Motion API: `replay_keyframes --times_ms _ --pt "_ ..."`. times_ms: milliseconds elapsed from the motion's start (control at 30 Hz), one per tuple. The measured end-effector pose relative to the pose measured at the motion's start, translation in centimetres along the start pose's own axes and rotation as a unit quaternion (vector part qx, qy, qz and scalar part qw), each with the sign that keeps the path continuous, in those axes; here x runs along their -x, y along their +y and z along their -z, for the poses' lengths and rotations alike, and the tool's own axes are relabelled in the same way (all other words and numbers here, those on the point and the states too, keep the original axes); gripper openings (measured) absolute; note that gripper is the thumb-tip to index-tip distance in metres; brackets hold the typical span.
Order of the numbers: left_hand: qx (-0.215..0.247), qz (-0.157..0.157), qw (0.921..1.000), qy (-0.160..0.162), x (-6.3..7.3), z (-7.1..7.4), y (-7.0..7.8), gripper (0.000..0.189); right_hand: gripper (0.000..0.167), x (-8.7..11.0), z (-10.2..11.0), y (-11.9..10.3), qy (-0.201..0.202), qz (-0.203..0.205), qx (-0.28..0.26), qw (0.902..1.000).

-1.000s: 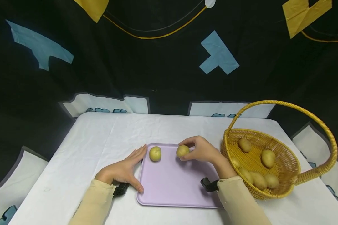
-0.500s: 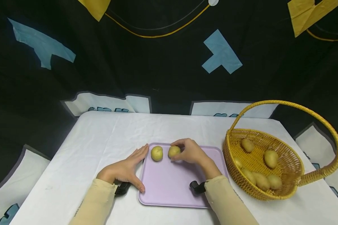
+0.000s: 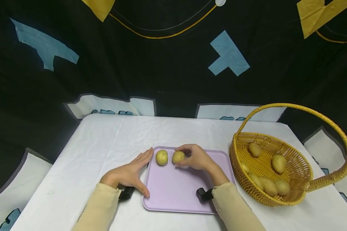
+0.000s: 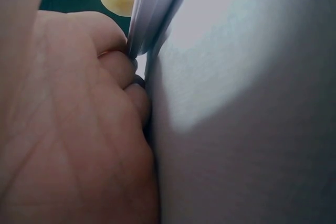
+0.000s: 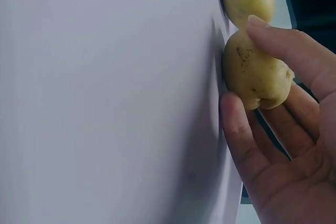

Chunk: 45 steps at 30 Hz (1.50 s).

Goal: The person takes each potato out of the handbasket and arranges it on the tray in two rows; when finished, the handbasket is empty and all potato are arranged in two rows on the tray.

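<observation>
My right hand [image 3: 197, 158] holds a potato [image 3: 178, 157] between thumb and fingers, low over the purple tray [image 3: 176, 195]. In the right wrist view that potato [image 5: 254, 72] shows dark specks on its skin, and the tray surface lies right beside it. Another potato [image 3: 161, 157] rests at the tray's far left corner, just left of the held one. My left hand [image 3: 129, 173] lies along the tray's left side, fingers stretched toward the far corner and thumb at the near part of the edge. In the left wrist view its fingertips meet the tray's rim [image 4: 144, 19].
A yellow wicker basket [image 3: 302, 157] with a tall arched handle [image 3: 309, 112] stands right of the tray, several potatoes inside. A white cloth [image 3: 104, 134] covers the table. Behind it hangs a black curtain [image 3: 162, 70] with blue and yellow patches.
My right hand has carried its potato leftward over the tray, close to the other potato, and down slightly. The left hand has stayed at the tray's left edge.
</observation>
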State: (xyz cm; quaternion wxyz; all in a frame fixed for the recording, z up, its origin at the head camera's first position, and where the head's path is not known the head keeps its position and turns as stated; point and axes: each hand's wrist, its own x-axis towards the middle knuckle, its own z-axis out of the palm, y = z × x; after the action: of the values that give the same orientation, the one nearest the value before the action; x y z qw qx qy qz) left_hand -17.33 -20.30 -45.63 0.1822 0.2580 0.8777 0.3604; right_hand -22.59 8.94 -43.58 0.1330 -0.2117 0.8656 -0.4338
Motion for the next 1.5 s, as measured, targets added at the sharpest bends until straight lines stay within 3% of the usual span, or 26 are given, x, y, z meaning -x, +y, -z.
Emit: replay_keyframes --times_ms 367,600,1067,1500 --pt "-0.007 0.001 1.0000 -0.003 0.0 -0.1 0.1 0.153 0.063 0.6 0.4 0.2 -0.010 0.027 -0.027 0.9992" --pt "-0.006 0.005 1.0000 -0.001 0.1 0.1 0.1 0.153 0.072 1.2 1.4 0.5 -0.008 0.022 -0.057 0.9981" --pt "-0.002 0.007 1.0000 0.002 0.3 0.2 -0.1 0.153 0.077 4.8 5.2 -0.5 0.015 0.031 -0.148 0.9884" --pt "0.003 0.006 1.0000 -0.001 0.1 0.1 0.1 0.153 0.079 7.4 10.0 0.5 0.040 0.054 -0.178 0.9818"
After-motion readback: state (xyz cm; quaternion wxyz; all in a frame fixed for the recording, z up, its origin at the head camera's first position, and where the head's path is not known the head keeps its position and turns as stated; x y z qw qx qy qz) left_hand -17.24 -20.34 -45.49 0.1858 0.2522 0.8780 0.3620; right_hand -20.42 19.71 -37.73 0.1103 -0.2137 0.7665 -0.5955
